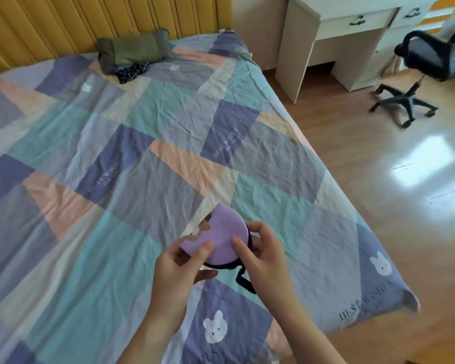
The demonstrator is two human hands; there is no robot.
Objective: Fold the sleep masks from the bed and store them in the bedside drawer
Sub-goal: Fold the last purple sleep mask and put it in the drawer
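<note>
Both hands pinch one purple sleep mask (221, 237) above the near end of the bed (132, 143): left hand (177, 266) closes thumb and fingers on its lower corner, right hand (260, 253) grips its right edge. A dark strap (243, 279) dangles beneath the mask. Far up the bed lies a green pillow (135, 48); beyond the bed's right side stand a white desk (339, 35) and black chair (426, 67).

One folded purple fabric sleep mask (221, 239), held at six o'clock. One green pillow (134, 49) at eleven. One black office chair (426, 64) at two.
</note>
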